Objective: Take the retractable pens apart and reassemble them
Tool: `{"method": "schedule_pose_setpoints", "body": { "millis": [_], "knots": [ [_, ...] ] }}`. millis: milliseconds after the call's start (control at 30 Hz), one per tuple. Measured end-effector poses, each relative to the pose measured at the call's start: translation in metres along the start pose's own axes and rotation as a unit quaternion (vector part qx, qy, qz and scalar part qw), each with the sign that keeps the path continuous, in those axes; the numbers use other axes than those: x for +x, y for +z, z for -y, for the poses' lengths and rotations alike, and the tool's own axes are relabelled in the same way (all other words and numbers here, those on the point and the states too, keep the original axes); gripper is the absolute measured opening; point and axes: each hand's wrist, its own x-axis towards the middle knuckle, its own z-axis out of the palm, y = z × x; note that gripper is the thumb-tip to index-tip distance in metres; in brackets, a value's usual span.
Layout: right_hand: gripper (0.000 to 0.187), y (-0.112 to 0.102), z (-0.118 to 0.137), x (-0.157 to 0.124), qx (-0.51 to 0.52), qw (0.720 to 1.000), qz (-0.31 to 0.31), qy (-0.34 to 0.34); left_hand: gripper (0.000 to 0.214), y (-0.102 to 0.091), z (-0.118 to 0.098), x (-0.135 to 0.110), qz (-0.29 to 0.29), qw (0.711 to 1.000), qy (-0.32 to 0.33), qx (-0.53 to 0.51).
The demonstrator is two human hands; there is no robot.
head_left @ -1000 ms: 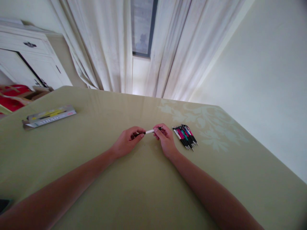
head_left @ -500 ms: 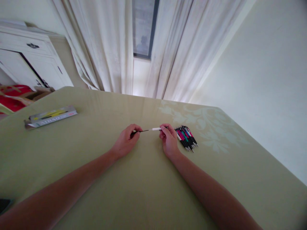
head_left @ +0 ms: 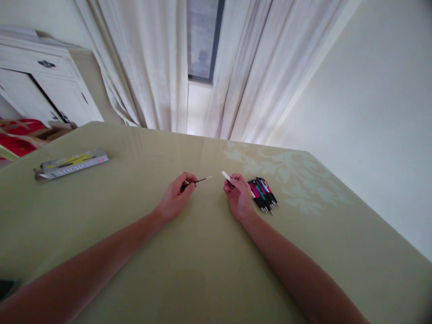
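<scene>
My left hand (head_left: 175, 196) is closed around a dark pen part, most of it hidden by the fingers. From it a thin pen refill (head_left: 201, 180), dark with a pale end, points right and slightly up. Between thumb and fingers of my right hand (head_left: 240, 198) is a white pen barrel (head_left: 226, 174), tilted up to the left. A gap separates the refill's end from the barrel. Right beside my right hand, several click pens (head_left: 263, 194) with pink, green, blue and white sections lie side by side on the table.
Far left on the pale green table (head_left: 141, 270) lies an open, long pen box (head_left: 72, 165) with yellow on it. A dark object (head_left: 6, 288) pokes in at the lower left edge. Beyond the table are curtains (head_left: 162, 67), a white cabinet (head_left: 43, 81) and red items (head_left: 18, 139).
The refill and the white barrel, earlier in line and meeting end to end, are now apart. The barrel has tipped upward, and the refill now slants up to the right.
</scene>
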Motion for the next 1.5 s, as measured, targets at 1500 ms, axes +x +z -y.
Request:
{"method": "schedule_pose_setpoints", "body": {
  "millis": [1500],
  "knots": [
    [0.013,0.009,-0.004,-0.015,-0.455,0.861,0.056,-0.22,0.024,0.001,0.006,0.002,-0.019,0.999,0.019,0.046]
  ]
}}
